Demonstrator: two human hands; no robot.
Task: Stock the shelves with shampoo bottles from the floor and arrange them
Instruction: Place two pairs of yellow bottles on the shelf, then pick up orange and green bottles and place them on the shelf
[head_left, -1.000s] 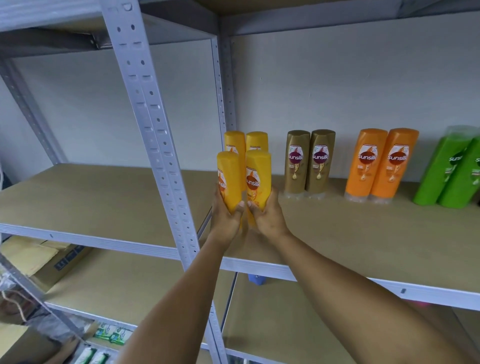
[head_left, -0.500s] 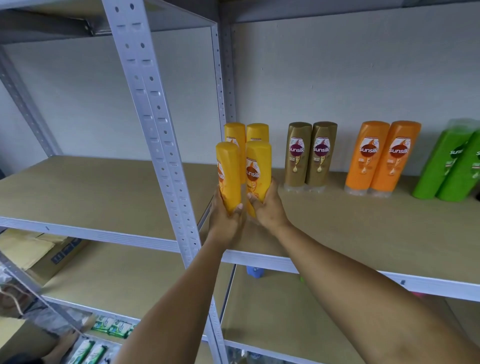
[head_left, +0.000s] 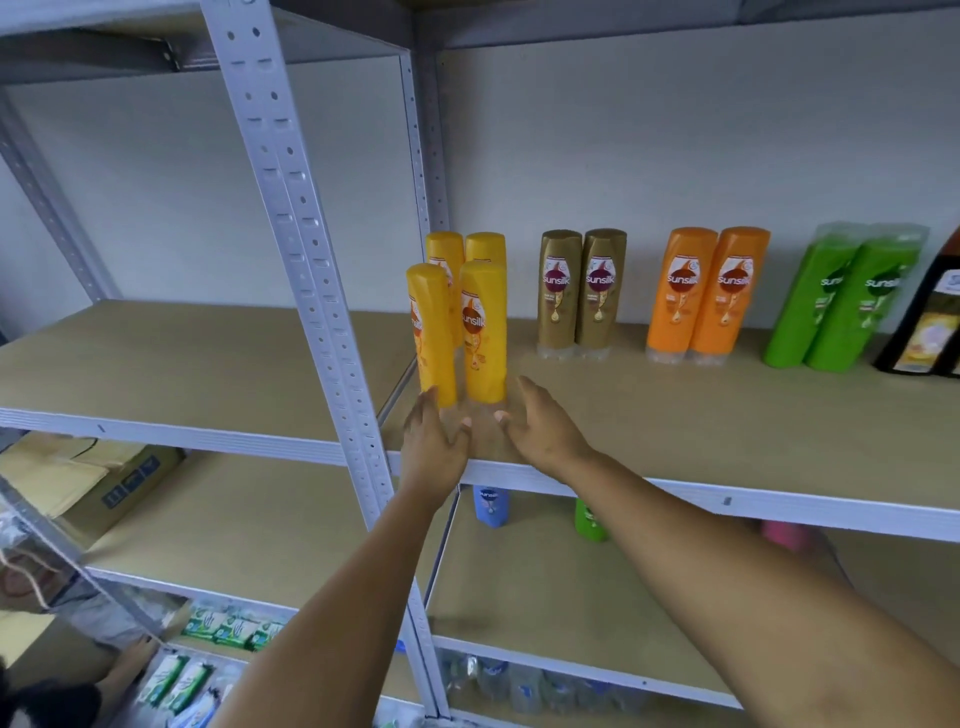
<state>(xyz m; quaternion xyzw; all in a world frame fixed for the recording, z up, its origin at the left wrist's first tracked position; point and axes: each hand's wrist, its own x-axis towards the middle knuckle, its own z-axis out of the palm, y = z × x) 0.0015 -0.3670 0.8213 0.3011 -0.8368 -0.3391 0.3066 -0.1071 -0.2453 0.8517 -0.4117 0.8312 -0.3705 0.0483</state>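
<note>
Both hands reach over the front edge of the shelf (head_left: 675, 415), a tan board on a grey metal rack. The left hand (head_left: 434, 441) has its fingers straight and loosely spread, the fingertips at the base of the front-left yellow bottle (head_left: 431, 332); whether they touch it cannot be told. The right hand (head_left: 540, 426) is also spread, fingers relaxed and holding nothing, just in front of the front-right yellow bottle (head_left: 484, 332) and apart from it.

The two front yellow bottles stand upright, cap down, side by side near the front of the shelf, close to the rack's inner post. Right behind them stand two more yellow bottles (head_left: 465, 249), also upright, so the four make a small block.

Farther right along the back of the same shelf stand pairs of bottles in a row: two gold-brown bottles (head_left: 582, 293), then two orange bottles (head_left: 706, 293), then two green bottles (head_left: 841, 301) leaning a little to the right. A dark bottle (head_left: 930, 322) sits at the right edge of the view, partly cut off.

On the shelf below, a blue bottle (head_left: 491, 506), a green bottle top (head_left: 591, 519) and something pink (head_left: 787, 535) show just under the shelf's front rail. To the left, a cardboard box (head_left: 104, 483) lies on the lower shelf of the neighbouring bay.
</note>
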